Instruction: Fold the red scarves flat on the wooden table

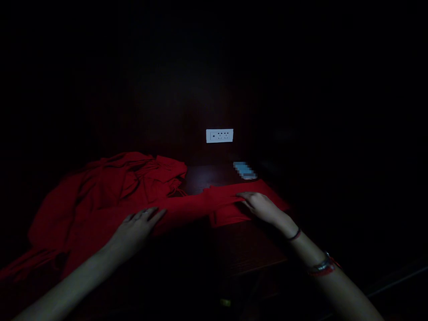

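Observation:
The room is very dark. A red cloth with fringed ends (110, 196) lies spread and bunched over a dark wooden table (247, 249). My left hand (138, 225) rests flat on the cloth near its middle, fingers stretched out. My right hand (261, 206) lies palm down on a folded strip of the same cloth at the right, fingers extended. Bracelets circle my right wrist.
A white wall socket plate (219, 135) sits on the dark wall behind the table. A small pale, blurred object (244, 170) lies on the table just beyond the cloth's right end. Everything else is lost in darkness.

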`<state>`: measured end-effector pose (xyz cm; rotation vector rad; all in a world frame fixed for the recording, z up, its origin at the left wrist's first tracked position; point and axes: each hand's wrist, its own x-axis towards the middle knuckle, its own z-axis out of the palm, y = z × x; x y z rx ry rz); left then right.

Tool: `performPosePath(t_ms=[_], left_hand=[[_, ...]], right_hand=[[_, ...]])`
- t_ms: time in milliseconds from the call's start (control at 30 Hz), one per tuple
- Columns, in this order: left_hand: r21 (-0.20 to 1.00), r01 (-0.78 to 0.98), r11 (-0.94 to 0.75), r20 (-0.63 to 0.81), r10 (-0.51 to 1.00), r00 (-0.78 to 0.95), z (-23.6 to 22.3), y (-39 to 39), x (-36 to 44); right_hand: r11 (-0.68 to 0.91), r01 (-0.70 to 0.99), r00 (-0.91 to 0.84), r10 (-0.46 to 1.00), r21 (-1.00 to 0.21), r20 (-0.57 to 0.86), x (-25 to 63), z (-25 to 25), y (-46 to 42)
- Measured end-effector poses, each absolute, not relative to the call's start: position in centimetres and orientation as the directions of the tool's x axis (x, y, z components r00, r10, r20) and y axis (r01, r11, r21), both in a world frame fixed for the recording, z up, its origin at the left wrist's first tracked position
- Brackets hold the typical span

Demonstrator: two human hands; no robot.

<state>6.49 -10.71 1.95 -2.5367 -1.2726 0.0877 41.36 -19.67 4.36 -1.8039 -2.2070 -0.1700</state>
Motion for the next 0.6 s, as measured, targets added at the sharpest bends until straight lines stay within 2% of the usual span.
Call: performPosePath(t_ms=[100,167,233,333,400,433,500,567,600], left_hand=[[-0.232,0.846,-0.48,0.048,0.863,0.503,3.6,-9.8,5.6],[-0.199,0.867,-0.457,0.121,0.866,0.485,6.0,-9.1,6.0],[-0.178,0.877,-0.447,0.333,0.811,0.481,9.4,-8.5,7.1],[-0.133,0.85,-0.51,0.634,0.615,0.469,14.6,-7.8,9.9],[-0.113,0.845,-0.523,0.741,0.522,0.422,16.5,-7.5,11.8],[-0.121,0.831,-0.543,0.749,0.499,0.435,16.6,-7.3,12.8],[-0.185,0.755,-0.629,0.649,0.498,0.574,15.0,-7.0,14.4],[-0.246,0.63,-0.736,0.397,0.516,0.759,11.4,-6.7,15.5],[-0.25,0.603,-0.758,0.313,0.526,0.791,9.3,-6.6,15.8]], right_hand=[[0.115,0.992,-0.098,0.955,-0.045,0.28,42.0,4.1,-19.9],[0.108,0.994,-0.098,0.962,-0.024,0.256,42.1,4.1,-20.0],[0.097,0.995,-0.092,0.965,-0.008,0.247,42.1,4.4,-20.0],[0.011,1.0,-0.009,0.944,-0.002,0.33,42.4,5.3,-20.1],[-0.069,0.998,0.068,0.909,-0.013,0.41,43.1,5.7,-20.4],[-0.108,0.994,0.105,0.898,-0.017,0.427,43.5,5.6,-20.6],[-0.181,0.983,0.172,0.909,-0.011,0.38,44.2,5.0,-21.3],[-0.204,0.979,0.195,0.944,0.003,0.266,44.5,3.9,-22.1],[-0.188,0.982,0.183,0.96,0.004,0.211,44.5,3.4,-22.4]])
